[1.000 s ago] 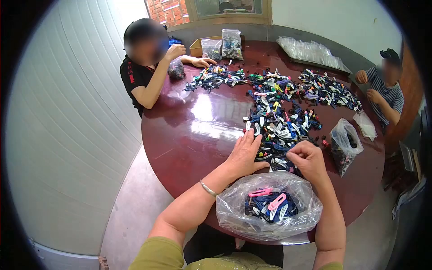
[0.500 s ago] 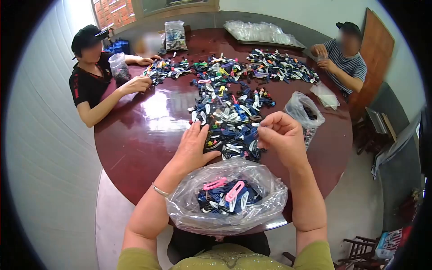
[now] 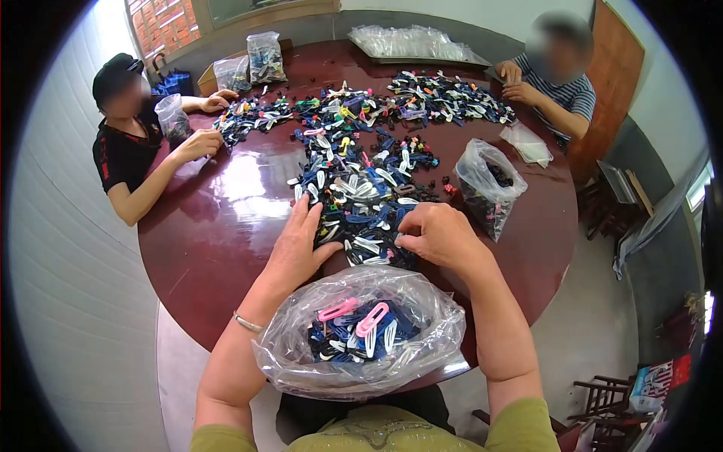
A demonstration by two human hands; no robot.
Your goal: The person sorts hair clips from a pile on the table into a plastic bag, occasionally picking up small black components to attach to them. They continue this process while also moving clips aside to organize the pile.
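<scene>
A long pile of hair clips (image 3: 365, 188), mostly navy, black and white, covers the middle of the table. My left hand (image 3: 296, 245) lies against the pile's left edge with its fingers apart, holding nothing. My right hand (image 3: 444, 237) is at the near right part of the pile, thumb and fingertips bent together among the clips; what they pinch is too small to make out. Between my forearms, a clear plastic bag (image 3: 279, 335) stands wide open at the table's near edge. Inside it are more clips, with a pink clip (image 3: 371, 319) on top.
One person (image 3: 132, 151) sits at the left beside a small bag of clips (image 3: 175, 120); another person (image 3: 561, 83) sits at the far right. An open bag (image 3: 489, 181) stands right of the pile. Flat bags (image 3: 527, 145) and a tray of clear packets (image 3: 418, 47) lie farther back on the table (image 3: 203, 279).
My right hand has lowered from above the pile onto its near right part. My left hand stays at the left edge. The whole view has shifted slightly.
</scene>
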